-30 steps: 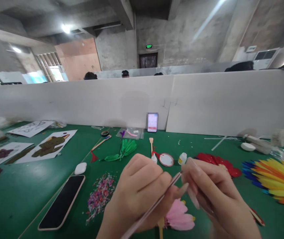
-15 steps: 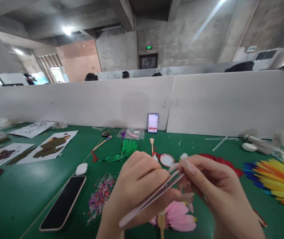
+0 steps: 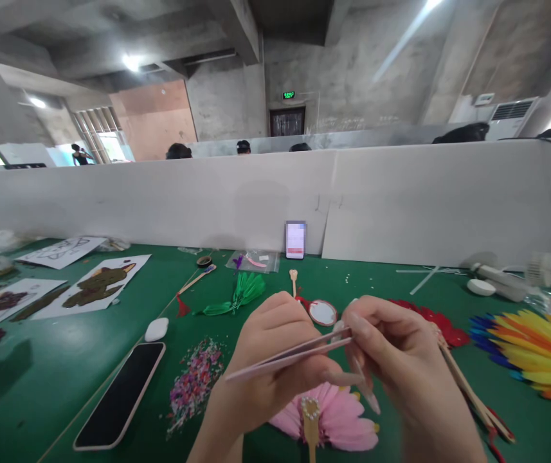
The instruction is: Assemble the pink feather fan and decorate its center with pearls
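Observation:
My left hand (image 3: 268,360) is closed around pink tweezers (image 3: 275,361), whose shaft lies almost level and points right. The fingers of my right hand (image 3: 395,360) are pinched together at the tweezers' tip; anything between them is too small to make out. Both hands hover above a pink feather fan (image 3: 333,421) with a wooden handle (image 3: 310,421) that lies on the green table (image 3: 38,392). A small round mirror with a red rim (image 3: 322,312) lies just beyond my hands.
A black phone (image 3: 119,393) and a heap of coloured sequins (image 3: 195,381) lie to the left. Green feathers (image 3: 243,290), a red fan (image 3: 429,318), a yellow-orange-blue feather fan (image 3: 540,350) and paper pictures (image 3: 94,286) are spread around. A white partition (image 3: 400,199) bounds the table's far side.
The tweezers have swung from steeply tilted to nearly level. Both hands rose slightly, uncovering more of the pink fan and its handle. A hand has appeared at the left edge.

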The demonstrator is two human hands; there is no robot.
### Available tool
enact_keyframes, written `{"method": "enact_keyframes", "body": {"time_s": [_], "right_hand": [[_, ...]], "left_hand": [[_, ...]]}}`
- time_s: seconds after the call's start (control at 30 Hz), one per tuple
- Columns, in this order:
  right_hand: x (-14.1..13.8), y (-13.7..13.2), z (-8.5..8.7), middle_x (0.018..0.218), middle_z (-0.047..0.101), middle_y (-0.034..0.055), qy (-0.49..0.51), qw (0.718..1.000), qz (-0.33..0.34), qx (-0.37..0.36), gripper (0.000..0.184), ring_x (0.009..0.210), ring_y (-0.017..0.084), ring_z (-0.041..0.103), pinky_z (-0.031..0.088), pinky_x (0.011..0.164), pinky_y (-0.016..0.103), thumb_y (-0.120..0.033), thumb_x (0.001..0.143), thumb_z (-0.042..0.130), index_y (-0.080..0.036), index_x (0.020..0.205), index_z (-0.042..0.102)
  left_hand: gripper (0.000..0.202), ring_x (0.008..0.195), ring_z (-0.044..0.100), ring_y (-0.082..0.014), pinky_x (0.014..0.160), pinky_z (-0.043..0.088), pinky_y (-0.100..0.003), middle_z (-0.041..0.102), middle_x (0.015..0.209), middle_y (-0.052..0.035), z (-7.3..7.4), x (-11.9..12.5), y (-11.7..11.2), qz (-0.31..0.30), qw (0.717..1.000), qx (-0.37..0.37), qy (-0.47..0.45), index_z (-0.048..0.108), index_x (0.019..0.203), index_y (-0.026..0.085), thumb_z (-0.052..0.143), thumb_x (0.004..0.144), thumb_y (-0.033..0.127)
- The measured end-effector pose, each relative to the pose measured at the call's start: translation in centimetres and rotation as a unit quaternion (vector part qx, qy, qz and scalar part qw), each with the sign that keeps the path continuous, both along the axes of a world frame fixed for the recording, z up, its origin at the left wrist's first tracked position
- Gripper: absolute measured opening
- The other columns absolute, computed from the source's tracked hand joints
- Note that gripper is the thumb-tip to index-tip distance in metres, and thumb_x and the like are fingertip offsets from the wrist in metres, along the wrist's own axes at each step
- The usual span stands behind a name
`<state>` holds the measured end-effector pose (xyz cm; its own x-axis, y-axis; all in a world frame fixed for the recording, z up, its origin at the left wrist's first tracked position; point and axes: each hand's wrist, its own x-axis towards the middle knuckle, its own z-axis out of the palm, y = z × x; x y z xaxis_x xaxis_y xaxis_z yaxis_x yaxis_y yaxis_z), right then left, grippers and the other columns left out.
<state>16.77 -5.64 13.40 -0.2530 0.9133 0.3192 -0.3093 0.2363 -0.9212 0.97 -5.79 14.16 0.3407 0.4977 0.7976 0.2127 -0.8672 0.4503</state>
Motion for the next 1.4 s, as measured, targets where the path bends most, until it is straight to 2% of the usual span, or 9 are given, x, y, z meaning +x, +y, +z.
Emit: {"method": "enact_keyframes", "body": {"time_s": [0.17,0.33,0.57,0.73,0.93,1.07,1.23,1.4], "right_hand": [[-0.9,-0.8,0.0,0.046,0.050,-0.0051,-0.044,0.990,-0.107,0.077,0.021,0.037,0.005,0.046,0.038,0.036,0.014,-0.033,0.089,0.056,-0.020,0.074,0.060],[-1.9,-1.4,0.0,0.048,0.049,-0.0057,-0.064,0.980,-0.135,0.132,0.022,0.040,0.006,0.046,0.038,0.039,0.014,-0.032,0.095,0.044,-0.021,0.078,0.054],[-2.8,-1.9,0.5,0.048,0.048,-0.0060,-0.067,0.964,-0.219,0.138,0.024,0.040,0.006,0.043,0.037,0.041,0.016,-0.031,0.094,0.045,-0.021,0.073,0.052],[-2.0,-1.6,0.5,0.045,0.049,-0.0051,-0.057,0.971,-0.203,0.111,0.020,0.037,0.006,0.046,0.037,0.036,0.015,-0.031,0.090,0.053,-0.020,0.073,0.059],[-1.8,-1.3,0.2,0.047,0.057,-0.0032,-0.009,0.991,-0.119,0.058,0.017,0.030,0.006,0.048,0.035,0.028,0.013,-0.032,0.085,0.060,-0.021,0.075,0.067],[-2.5,-1.6,0.5,0.047,0.058,-0.0028,0.023,0.990,-0.140,-0.003,0.019,0.030,0.006,0.046,0.036,0.026,0.014,-0.035,0.082,0.063,-0.020,0.071,0.067],[-2.9,-2.1,0.8,0.047,0.056,-0.0029,0.028,0.983,-0.180,0.003,0.017,0.033,0.008,0.048,0.039,0.029,0.016,-0.034,0.081,0.064,-0.020,0.073,0.066],[-2.9,-2.1,0.6,0.047,0.053,-0.0036,0.054,0.987,-0.151,-0.013,0.020,0.034,0.007,0.045,0.036,0.030,0.015,-0.037,0.081,0.063,-0.020,0.071,0.065]], "left_hand": [[0.041,0.059,0.040,-0.0100,0.057,0.032,-0.025,0.049,0.058,0.0014,0.0,0.1,-0.1,-0.007,1.000,-0.007,-0.022,0.049,0.062,0.015,0.045,0.090,0.045],[0.044,0.059,0.042,-0.0098,0.057,0.033,-0.025,0.049,0.056,0.0013,0.2,0.3,-0.3,-0.002,0.999,-0.025,-0.038,0.050,0.059,0.015,0.045,0.089,0.047],[0.043,0.058,0.043,-0.0105,0.057,0.034,-0.025,0.050,0.056,0.0006,0.5,0.0,-0.5,-0.007,0.999,-0.034,-0.042,0.053,0.060,0.015,0.046,0.089,0.046],[0.043,0.058,0.043,-0.0106,0.056,0.033,-0.026,0.050,0.054,0.0009,0.2,-0.2,-0.4,-0.016,0.998,-0.035,-0.043,0.052,0.060,0.015,0.045,0.090,0.045],[0.044,0.058,0.043,-0.0115,0.055,0.033,-0.026,0.049,0.054,0.0001,-0.1,0.1,0.1,-0.018,0.995,-0.056,-0.085,0.053,0.057,0.015,0.050,0.087,0.048],[0.046,0.057,0.040,-0.0110,0.058,0.035,-0.027,0.049,0.052,0.0009,-0.2,0.4,0.3,-0.032,0.993,-0.054,-0.103,0.053,0.056,0.015,0.047,0.088,0.047],[0.042,0.059,0.042,-0.0113,0.058,0.035,-0.027,0.053,0.056,0.0000,-0.3,0.6,0.2,-0.032,0.992,-0.054,-0.105,0.057,0.061,0.016,0.048,0.088,0.047],[0.042,0.059,0.045,-0.0110,0.054,0.034,-0.026,0.052,0.059,-0.0003,-0.2,0.6,-0.1,-0.026,0.994,-0.057,-0.093,0.057,0.061,0.016,0.048,0.088,0.048]]}}
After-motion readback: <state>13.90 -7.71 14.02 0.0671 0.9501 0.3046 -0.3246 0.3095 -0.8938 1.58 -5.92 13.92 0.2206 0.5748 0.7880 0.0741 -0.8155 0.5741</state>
